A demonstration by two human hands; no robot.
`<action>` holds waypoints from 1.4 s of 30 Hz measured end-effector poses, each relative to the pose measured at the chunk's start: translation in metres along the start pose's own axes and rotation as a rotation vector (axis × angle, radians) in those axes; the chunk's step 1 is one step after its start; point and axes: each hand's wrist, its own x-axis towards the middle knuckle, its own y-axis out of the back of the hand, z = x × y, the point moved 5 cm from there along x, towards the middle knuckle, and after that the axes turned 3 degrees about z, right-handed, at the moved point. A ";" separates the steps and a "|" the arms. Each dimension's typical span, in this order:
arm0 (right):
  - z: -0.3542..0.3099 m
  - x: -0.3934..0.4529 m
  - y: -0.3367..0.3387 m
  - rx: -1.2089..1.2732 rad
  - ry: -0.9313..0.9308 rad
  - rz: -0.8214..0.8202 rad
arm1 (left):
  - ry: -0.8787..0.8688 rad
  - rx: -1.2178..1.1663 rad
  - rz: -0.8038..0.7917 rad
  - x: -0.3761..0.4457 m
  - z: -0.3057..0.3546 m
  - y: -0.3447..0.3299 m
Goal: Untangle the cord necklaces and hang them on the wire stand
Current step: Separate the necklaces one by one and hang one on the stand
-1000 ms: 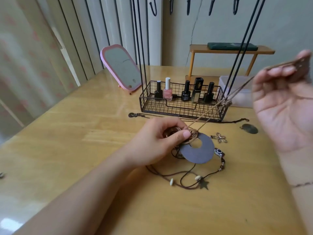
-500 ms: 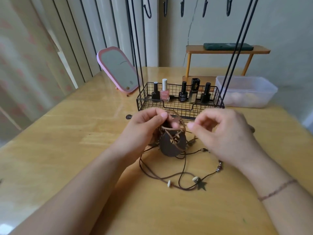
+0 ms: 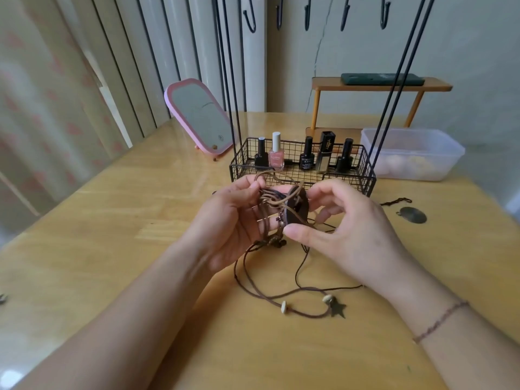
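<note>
- Head view, progress: your left hand and right hand meet above the pale wooden table, both pinching the knotted bundle of brown cord necklaces, which is lifted clear of the tabletop. Your left fingers are curled round the strands; your right thumb and fingers clamp the dark round disc pendant caught in the knot.
- Head view, what is left: the hooks of the black wire stand show nothing hanging, so by my reading the untangling is in its early stage and every necklace remains to be hung.
- Head view, loose ends: one thin, limp cord trails onto the table, carrying pale beads and a flat dark star charm.
- Head view, materials: the cords look matte and soft. The stand's mesh basket holds glossy nail polish bottles. A dull oval metal pendant lies well apart to your right.
</note>
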 end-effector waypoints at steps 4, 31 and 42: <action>-0.004 -0.001 0.000 0.005 0.141 0.055 | 0.066 -0.120 -0.003 0.000 -0.001 0.001; -0.010 0.007 0.005 0.242 0.243 0.189 | -0.114 0.455 0.157 -0.006 0.008 0.005; 0.010 0.015 0.044 0.666 -0.070 0.395 | -0.370 1.058 0.382 -0.007 0.019 0.011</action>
